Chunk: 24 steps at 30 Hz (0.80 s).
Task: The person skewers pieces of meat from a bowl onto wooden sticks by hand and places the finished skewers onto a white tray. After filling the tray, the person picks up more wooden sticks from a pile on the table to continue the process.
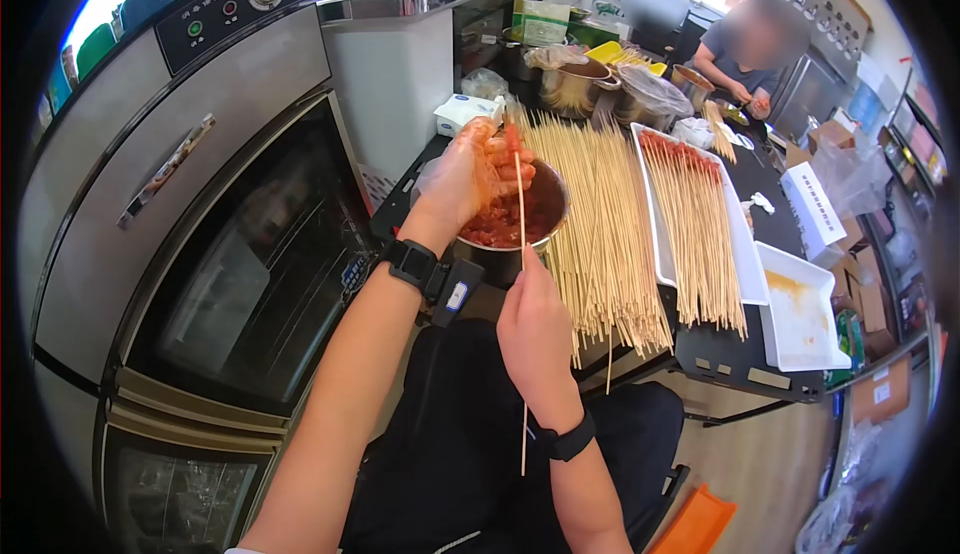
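Skewer point(522, 212): upright in right hand's point(535, 324) pinch; left hand point(472, 169) curled at meat point(513, 138), grip unclear, above pot point(563, 209), tabletop's point(735, 369) near edge.

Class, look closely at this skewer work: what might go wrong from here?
First, the right hand grips the skewer while the left hand is close to its upper end, so a slip might prick it. Second, one of the bare skewers juts past the table edge; a knock could send it down.

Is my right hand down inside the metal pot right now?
No, the right hand grips a wooden skewer outside the pot.
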Motion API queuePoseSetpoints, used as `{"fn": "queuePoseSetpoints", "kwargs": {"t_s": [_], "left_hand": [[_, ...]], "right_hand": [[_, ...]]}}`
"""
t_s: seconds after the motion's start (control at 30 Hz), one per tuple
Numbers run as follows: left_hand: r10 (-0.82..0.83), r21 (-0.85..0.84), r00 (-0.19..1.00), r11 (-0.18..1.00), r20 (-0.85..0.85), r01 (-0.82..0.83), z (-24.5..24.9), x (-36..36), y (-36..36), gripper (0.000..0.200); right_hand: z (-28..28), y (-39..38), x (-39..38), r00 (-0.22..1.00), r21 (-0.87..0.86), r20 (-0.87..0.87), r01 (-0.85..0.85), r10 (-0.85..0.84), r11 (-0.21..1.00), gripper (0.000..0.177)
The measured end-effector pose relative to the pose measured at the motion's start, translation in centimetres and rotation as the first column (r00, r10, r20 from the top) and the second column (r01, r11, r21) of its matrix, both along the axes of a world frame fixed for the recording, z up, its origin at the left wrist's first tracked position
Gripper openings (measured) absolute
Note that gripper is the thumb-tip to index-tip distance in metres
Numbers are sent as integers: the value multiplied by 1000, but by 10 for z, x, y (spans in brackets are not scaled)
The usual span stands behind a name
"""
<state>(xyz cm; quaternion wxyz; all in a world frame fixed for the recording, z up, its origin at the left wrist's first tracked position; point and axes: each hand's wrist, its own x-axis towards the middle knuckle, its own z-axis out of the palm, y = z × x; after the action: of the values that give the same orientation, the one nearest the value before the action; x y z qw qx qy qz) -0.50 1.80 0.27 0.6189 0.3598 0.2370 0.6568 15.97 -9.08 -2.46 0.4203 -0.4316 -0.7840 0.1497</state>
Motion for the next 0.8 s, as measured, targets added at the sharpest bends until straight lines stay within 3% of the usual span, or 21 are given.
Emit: {"fn": "queuePoseSetpoints", "kwargs": {"t_s": [0.07, 0.2, 0.27, 0.4, 0.5, 0.53, 0.6, 0.67, 0.73, 0.8], "left_hand": [[171, -153, 983, 975, 65, -160, 6, 7, -3, 25], [229, -180, 972, 960, 55, -216, 9, 11, -6, 24], [81, -72, 996, 994, -26, -83, 7, 7, -6, 19], [7, -31, 984, 999, -180, -12, -3, 6, -5, 16], [129, 15, 962, 991, -239, -129, -8, 2, -4, 15], [209, -98, 957, 968, -201, -232, -6, 5, -6, 13], [288, -54, 924, 949, -253, -310, -8, 3, -3, 13], [291, -3, 887, 950, -358, -312, -12, -2, 1, 14], [284, -105, 922, 942, -263, -320, 6, 17, -13, 12], [205, -66, 928, 970, -312, -236, -8, 3, -3, 11]], "right_hand": [[-9, 3, 3, 999, 108, -33, 8, -5, 994, 35], [-12, 5, 11, 987, 89, -153, -40, 53, 995, 31], [-6, 1, 17, 930, -186, -350, -185, 111, 965, 27], [-18, 2, 26, 864, -356, -493, -306, 100, 883, 26], [-5, -20, 42, 791, -576, -612, -451, 6, 681, 29], [2, -32, 51, 801, -622, -598, -473, 11, 623, 30], [-4, -57, 69, 808, -657, -588, -464, -19, 594, 26], [-12, -73, 82, 784, -604, -616, -406, -78, 686, 22], [-8, -74, 99, 843, -593, -522, -249, -130, 766, 19], [-5, -62, 120, 859, -561, -469, -113, -203, 820, 17]]}}
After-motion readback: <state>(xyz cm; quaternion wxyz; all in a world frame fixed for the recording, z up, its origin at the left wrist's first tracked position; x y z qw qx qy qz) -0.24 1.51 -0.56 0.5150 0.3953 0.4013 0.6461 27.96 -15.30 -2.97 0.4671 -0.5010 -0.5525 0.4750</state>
